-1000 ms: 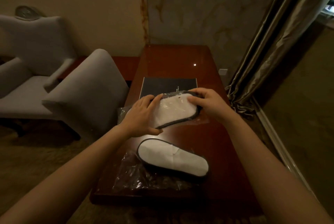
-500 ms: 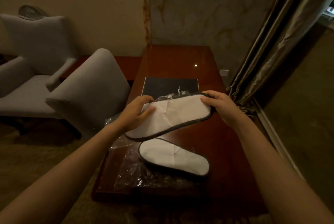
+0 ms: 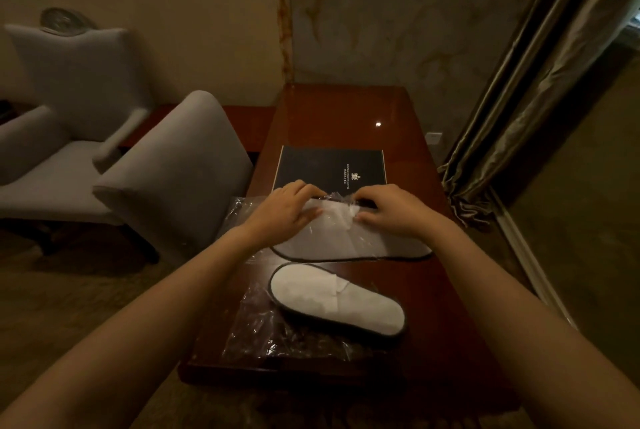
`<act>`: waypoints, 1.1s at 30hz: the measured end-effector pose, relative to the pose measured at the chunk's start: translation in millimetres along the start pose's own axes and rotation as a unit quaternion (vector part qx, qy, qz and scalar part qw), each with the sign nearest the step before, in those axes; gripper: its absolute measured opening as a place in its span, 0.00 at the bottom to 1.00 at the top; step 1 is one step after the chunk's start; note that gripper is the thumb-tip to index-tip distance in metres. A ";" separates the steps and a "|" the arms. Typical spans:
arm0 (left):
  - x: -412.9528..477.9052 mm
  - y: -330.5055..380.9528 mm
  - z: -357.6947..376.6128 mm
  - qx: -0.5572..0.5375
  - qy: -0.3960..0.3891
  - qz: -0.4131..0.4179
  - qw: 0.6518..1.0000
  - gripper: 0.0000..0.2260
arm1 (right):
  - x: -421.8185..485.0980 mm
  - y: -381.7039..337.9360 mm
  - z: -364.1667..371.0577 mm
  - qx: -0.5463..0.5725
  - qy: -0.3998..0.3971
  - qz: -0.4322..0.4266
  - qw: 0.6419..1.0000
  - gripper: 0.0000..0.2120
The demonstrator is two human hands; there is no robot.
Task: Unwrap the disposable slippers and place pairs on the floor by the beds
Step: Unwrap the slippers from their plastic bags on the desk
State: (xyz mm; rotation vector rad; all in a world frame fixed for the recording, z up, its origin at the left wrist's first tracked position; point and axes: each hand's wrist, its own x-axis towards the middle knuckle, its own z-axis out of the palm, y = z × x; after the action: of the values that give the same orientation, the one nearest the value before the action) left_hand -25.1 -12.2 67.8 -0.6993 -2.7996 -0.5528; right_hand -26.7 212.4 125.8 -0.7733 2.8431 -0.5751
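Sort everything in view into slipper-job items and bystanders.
Job: wrapped slipper, gripped by left hand and right hand; unwrapped slipper; empty plastic wrapper.
Lying about: dark hotel folder; grey armchair; curtain.

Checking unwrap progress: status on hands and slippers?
Left hand and right hand pinch the wrapper on the far slipper. Near slipper bare, lying on loose plastic on desk. Nothing in the way.

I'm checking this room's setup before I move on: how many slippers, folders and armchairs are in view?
White slippers: 2
Dark folder: 1
Grey armchairs: 2
Total: 5
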 end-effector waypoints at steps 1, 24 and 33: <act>1.6 -3.4 0.8 -0.016 -0.010 -0.013 1.000 0.15 | -0.5 2.6 -0.7 -0.004 0.007 0.002 1.000 0.11; 52.0 -22.0 81.4 0.075 -0.031 -0.164 0.983 0.10 | -40.5 93.9 15.7 0.135 0.158 0.243 0.948 0.18; 72.3 -13.5 128.0 -0.028 -0.155 -0.242 0.957 0.18 | -47.6 119.2 67.1 0.204 0.205 0.333 0.898 0.16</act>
State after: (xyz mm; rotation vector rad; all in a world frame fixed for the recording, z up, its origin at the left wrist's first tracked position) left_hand -107.7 58.1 -32.4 -0.0975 -3.2787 -0.6518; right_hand -25.1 309.7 18.5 0.4347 2.8828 -1.2488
